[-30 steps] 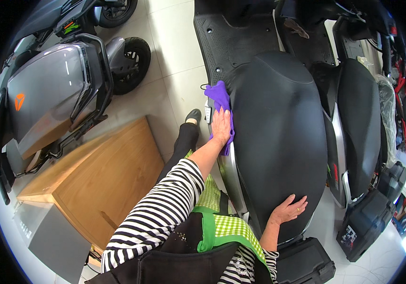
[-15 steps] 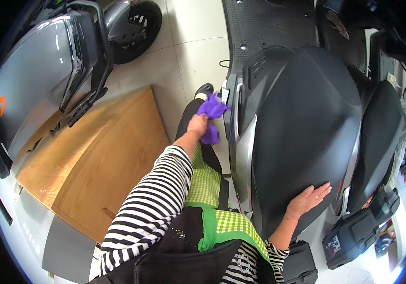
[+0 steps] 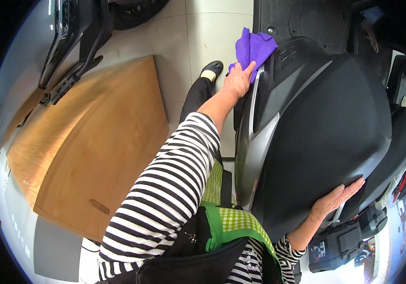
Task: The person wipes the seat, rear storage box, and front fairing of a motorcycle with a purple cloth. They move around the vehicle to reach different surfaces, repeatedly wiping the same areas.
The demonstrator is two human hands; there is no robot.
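A purple cloth (image 3: 254, 49) is bunched in my left hand (image 3: 240, 79), whose fingers are closed round it. That hand is at the front left edge of a scooter, where the cloth lies against the dark side trim beside the footboard (image 3: 283, 19). My right hand (image 3: 334, 199) rests flat on the rear part of the black scooter seat (image 3: 326, 137), fingers stretched out and holding nothing. A silver side panel (image 3: 263, 137) runs along the seat's left side.
To the left stands a wooden stand (image 3: 94, 156), with a grey scooter body (image 3: 25, 75) above it. A second black seat (image 3: 394, 156) is close on the right. Black boxes (image 3: 336, 248) lie at the lower right. My foot in a black shoe (image 3: 215, 67) is on the tiled floor.
My left hand has carried the cloth forward and right, from beside the scooter onto its front trim. My right hand still lies on the seat, now nearer its right edge. The view has shifted.
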